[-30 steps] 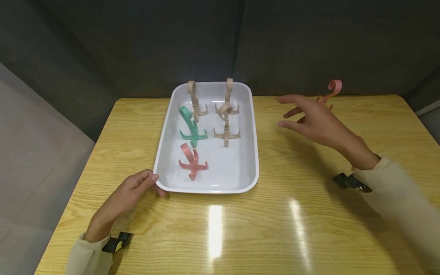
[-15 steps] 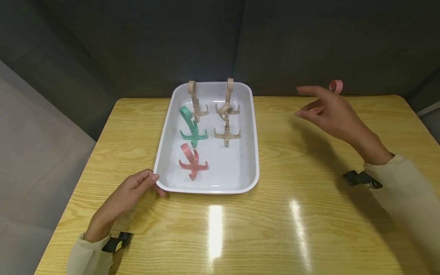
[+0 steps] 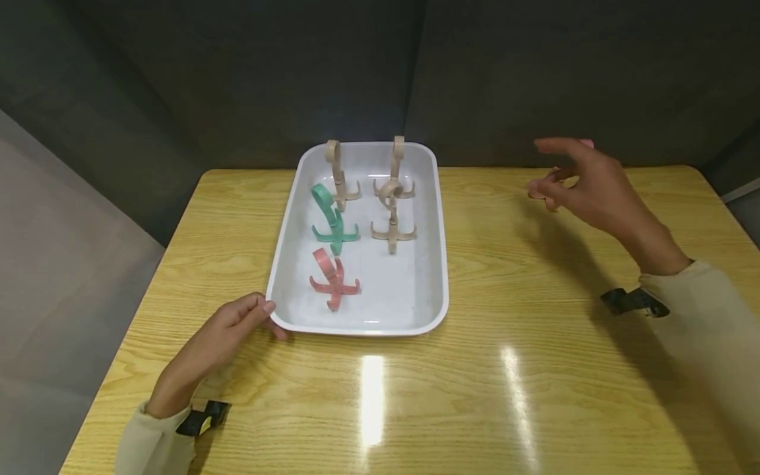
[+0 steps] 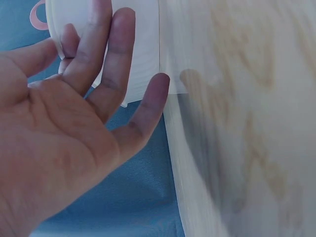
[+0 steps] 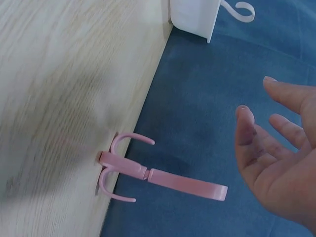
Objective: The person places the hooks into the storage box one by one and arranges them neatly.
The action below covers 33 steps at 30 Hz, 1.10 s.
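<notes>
A white tray [image 3: 356,328] stands on the yellow wooden table [image 3: 505,396]. Upright in it are a pink hook [image 3: 334,284], a green hook [image 3: 332,227] and three beige hooks [image 3: 394,227]. My left hand [image 3: 252,316] rests at the tray's near left corner, its fingers [image 4: 118,54] straight against the rim [image 4: 143,59]. My right hand [image 3: 572,177] hovers with spread fingers over the table's far right. It hides all but a sliver of another pink hook [image 3: 588,142]. In the right wrist view that hook [image 5: 148,174] stands at the table's edge, a little apart from my empty right hand [image 5: 281,148].
Dark partition walls close off the back of the table. The tray's corner [image 5: 195,15] and a white hook tip [image 5: 239,10] show at the top of the right wrist view. Black wrist straps [image 3: 632,300] sit on both sleeves.
My right hand has moved right and farther back, away from the tray, and now covers most of the pink hook at the table's far edge. The left hand has stayed put.
</notes>
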### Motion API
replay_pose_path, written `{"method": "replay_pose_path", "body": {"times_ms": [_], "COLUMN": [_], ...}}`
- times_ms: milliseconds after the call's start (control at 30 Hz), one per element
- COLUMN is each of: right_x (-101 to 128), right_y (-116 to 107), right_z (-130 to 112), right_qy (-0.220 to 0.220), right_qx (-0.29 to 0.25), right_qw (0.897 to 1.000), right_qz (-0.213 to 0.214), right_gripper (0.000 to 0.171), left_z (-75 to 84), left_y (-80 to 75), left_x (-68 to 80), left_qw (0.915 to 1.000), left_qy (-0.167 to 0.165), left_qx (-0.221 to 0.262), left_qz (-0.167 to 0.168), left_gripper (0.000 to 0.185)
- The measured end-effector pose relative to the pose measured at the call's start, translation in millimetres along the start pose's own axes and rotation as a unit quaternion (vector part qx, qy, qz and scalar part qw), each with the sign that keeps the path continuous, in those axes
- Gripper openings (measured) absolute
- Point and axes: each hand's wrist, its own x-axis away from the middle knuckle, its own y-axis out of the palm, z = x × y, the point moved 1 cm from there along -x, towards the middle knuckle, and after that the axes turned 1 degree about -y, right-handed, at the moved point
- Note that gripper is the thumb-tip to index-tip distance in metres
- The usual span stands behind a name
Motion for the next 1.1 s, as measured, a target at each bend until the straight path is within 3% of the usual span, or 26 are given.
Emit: {"method": "replay_pose_path", "body": {"times_ms": [233, 600, 1100], "right_x": [-3.4, -2.7, -7.8], "right_y": [-8.9, -17.9, -24.7], "right_z": [10.9, 30.5, 45.7], "right_qy": [0.018, 0.021, 0.043], "right_qx": [0.034, 0.044, 0.027], "right_qw": [0.999, 0.998, 0.998], "right_qz": [0.016, 0.033, 0.028], "right_gripper": [0.064, 0.066, 0.069], "left_z": [-0.5, -1.4, -1.3], "left_y": [0.6, 0.8, 0.7], "left_x": [-0.1, -0.5, -0.3], "left_qw": [1.0, 0.9999, 0.9999], "left_qy": [0.006, 0.012, 0.011], "left_qx": [-0.001, 0.004, 0.01], "left_qz": [-0.001, 0.0, -0.003], "left_gripper": [0.035, 0.036, 0.036]}}
